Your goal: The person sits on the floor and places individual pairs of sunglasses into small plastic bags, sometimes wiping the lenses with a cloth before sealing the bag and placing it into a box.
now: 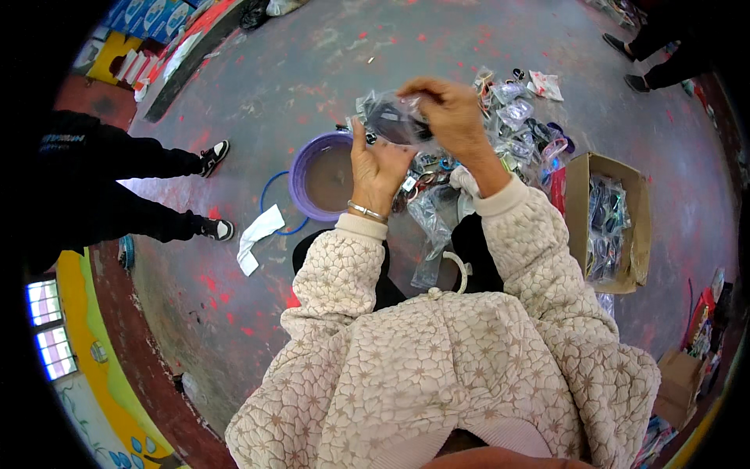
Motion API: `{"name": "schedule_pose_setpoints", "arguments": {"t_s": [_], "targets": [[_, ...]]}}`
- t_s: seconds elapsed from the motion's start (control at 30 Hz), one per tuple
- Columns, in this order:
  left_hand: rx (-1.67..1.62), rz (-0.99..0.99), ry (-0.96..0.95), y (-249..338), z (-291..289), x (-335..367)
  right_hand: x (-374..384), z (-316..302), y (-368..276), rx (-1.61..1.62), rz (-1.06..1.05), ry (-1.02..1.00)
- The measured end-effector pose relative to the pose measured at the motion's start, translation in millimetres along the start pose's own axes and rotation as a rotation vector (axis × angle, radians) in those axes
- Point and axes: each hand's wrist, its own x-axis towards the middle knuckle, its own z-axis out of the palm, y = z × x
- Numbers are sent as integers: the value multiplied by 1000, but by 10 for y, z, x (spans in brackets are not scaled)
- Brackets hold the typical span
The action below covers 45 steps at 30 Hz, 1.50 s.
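Both hands were raised over the grey, red-flecked concrete floor (328, 70), holding a small clear plastic bag with a dark item inside (394, 121) between them. The left hand (377, 168), a silver bangle (367, 211) at its wrist, stood at seven o'clock of the bag, palm up, its fingers curled against the bag's lower edge. The right hand (451, 113) came over from three o'clock, thumb and fingers pinching the bag's top edge.

At seven o'clock of the hands sat a round purple plastic basin (301, 168), with a white crumpled cloth (258, 234) further out the same way. A heap of similar small clear packets (519, 117) lay at three o'clock, and an open brown cardboard box (637, 234) half filled with packets at four o'clock.

The grip looked slight: slick film held only by its edges could slip, and the bag would likely drop onto the lap or into the loose packets below. A hard tug might also tear the film or spill the item.
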Motion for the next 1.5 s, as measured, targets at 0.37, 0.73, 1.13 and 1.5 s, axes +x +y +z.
{"name": "schedule_pose_setpoints", "arguments": {"t_s": [0.37,0.73,1.13,1.5], "targets": [[1939,733,-390,450,423,-295,143,-468,23,296,113,-402],[973,101,-219,76,357,-309,211,-502,150,575,385,-152],[1191,452,-245,43,317,-268,-19,-102,42,262,266,-115],[1066,851,-239,-51,502,-301,-38,-67,79,217,172,25]]}}
